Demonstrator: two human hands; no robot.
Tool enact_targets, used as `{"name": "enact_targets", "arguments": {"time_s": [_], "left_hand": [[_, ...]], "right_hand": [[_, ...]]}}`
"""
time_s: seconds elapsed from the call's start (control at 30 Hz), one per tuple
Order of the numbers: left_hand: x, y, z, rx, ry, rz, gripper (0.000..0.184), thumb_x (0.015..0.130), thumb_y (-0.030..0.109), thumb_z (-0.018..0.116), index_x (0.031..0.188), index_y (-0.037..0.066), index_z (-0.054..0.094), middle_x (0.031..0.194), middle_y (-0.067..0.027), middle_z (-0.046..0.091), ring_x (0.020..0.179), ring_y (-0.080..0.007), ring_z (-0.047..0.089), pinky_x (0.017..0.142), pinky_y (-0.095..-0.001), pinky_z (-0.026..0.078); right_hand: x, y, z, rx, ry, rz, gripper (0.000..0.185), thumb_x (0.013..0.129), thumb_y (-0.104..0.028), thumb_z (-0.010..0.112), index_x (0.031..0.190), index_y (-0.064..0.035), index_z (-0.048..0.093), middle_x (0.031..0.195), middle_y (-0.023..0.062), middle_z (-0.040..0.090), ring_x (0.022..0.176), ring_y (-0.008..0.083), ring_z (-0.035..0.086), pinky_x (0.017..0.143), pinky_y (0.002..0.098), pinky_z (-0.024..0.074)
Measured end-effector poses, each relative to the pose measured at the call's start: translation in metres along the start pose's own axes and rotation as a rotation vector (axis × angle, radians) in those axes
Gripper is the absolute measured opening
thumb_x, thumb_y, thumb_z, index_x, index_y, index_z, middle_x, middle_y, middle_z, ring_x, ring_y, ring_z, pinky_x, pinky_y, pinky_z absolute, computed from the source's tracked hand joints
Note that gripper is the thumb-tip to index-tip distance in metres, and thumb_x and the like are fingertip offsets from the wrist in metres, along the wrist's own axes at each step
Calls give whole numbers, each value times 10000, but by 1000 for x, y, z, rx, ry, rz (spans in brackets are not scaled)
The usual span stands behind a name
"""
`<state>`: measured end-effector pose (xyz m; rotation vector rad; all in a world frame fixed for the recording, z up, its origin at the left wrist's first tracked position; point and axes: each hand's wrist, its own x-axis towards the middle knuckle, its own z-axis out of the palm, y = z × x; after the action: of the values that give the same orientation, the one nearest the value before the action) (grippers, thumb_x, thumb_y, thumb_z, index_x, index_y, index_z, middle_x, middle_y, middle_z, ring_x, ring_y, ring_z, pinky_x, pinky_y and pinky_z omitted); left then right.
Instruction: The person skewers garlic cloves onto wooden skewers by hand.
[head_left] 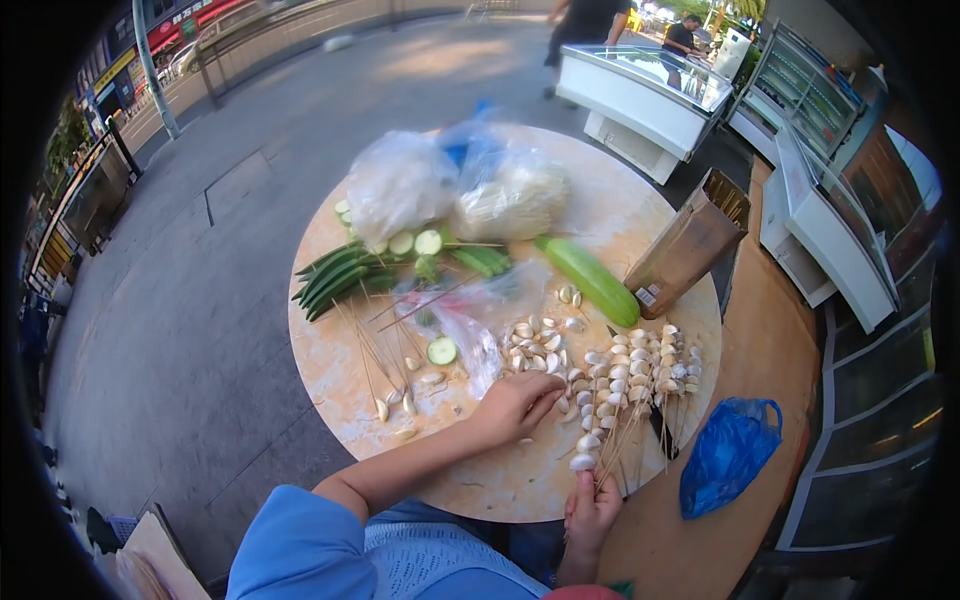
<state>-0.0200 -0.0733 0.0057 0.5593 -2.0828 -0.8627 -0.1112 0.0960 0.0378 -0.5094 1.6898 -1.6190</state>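
At a round desk (625, 205) set outdoors, our two hands work well apart from each other. Our right hand (592, 508), near the desk's lower edge, is closed on a thin skewer (602, 482), a garlic clove (583, 462) just above the thumb; the fingers hide where the stick runs through the grip. Our left hand (520, 407) reaches to the edge of the loose garlic cloves (535, 347), fingers bent; we cannot tell whether they pinch one. To the right lie the threaded garlic skewers (640, 372), overlapping too closely for us to count, with a black handle (662, 432) partly hidden among them. Beyond them a brown box (690, 245) stands beside a long green vegetable (590, 280). Blurred plastic bags (400, 185) at the far side veil their contents from us and partly cover pale green slices (428, 242). A blue bag (730, 455) lies off the desk at right. At the top, a person in dark clothes (590, 25) is cut off by the frame.
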Motion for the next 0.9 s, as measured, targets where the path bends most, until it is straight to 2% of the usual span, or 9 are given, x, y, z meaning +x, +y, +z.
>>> {"name": "enact_targets", "arguments": {"time_s": [0.1, 0.13, 0.2, 0.27, 0.4, 0.47, 0.6, 0.67, 0.9], "left_hand": [[-6, 0, 5, -468, 20, -539, 212, 895, 194, 506, 1008, 27, 573, 637, 13, 497, 576, -50, 463, 503, -210, 393], [-8, -2, 7, -482, -1, -530, 212, 895, 194, 506, 1008, 27, 573, 637, 13, 497, 576, -50, 463, 503, -210, 393], [-11, -6, 6, -826, 118, -684, 211, 891, 195, 519, 986, 19, 586, 635, 14, 502, 553, -34, 440, 471, -195, 352], [-12, -5, 0, -849, 141, -695, 209, 904, 190, 489, 1005, 29, 576, 663, 9, 511, 543, -41, 432, 467, -176, 348], [-13, -5, -4, -947, 170, -778, 218, 901, 182, 490, 1034, 26, 562, 738, -13, 541, 587, -59, 492, 521, -189, 425], [-14, -6, -4, -996, 157, -777, 219, 898, 167, 490, 1059, 28, 544, 775, -26, 557, 620, -70, 516, 565, -198, 456], [-14, -6, -8, -1076, 132, -801, 238, 895, 132, 485, 1109, 30, 507, 879, -48, 595, 738, -87, 560, 649, -211, 468], [-14, -8, -7, -1097, 189, -716, 213, 886, 119, 492, 1078, 33, 525, 918, -58, 590, 776, -111, 569, 676, -234, 483], [-15, -12, -13, -1101, 229, -724, 212, 852, 87, 541, 1056, 28, 550, 900, -35, 599, 797, -101, 563, 678, -233, 474]], "right_hand": [[3, 3, -5, -3, -66, -34, 118, 876, -114, 511, 810, -17, 504, 501, -22, 415, 377, 23, 352, 334, 169, 251], [2, 4, -6, -5, -40, -39, 118, 876, -114, 511, 810, -17, 504, 501, -22, 415, 377, 23, 352, 334, 169, 251], [2, 3, -5, -2, -87, -14, 117, 876, -118, 518, 809, -23, 507, 512, -22, 432, 378, 28, 356, 342, 168, 252], [-1, -1, -2, -17, -59, 21, 117, 878, -118, 517, 807, -25, 513, 518, -22, 442, 389, 28, 360, 357, 168, 262], [-4, 1, 4, -8, -114, 42, 140, 882, -132, 515, 793, -24, 514, 524, -26, 440, 426, 27, 379, 392, 169, 292], [-3, 7, 7, -50, -151, -6, 174, 892, -185, 495, 828, -25, 519, 478, -10, 430, 340, 28, 329, 319, 165, 245], [-5, 7, 14, -8, -188, 86, 156, 883, -127, 516, 760, -33, 498, 526, -33, 429, 438, 17, 359, 402, 171, 280], [-6, 8, 18, -23, -204, 97, 161, 884, -127, 515, 752, -37, 493, 527, -36, 426, 439, 15, 357, 402, 170, 277], [3, 12, 22, -32, -235, 55, 138, 883, -137, 508, 803, -25, 513, 517, -27, 432, 415, 21, 356, 378, 167, 263]]}}
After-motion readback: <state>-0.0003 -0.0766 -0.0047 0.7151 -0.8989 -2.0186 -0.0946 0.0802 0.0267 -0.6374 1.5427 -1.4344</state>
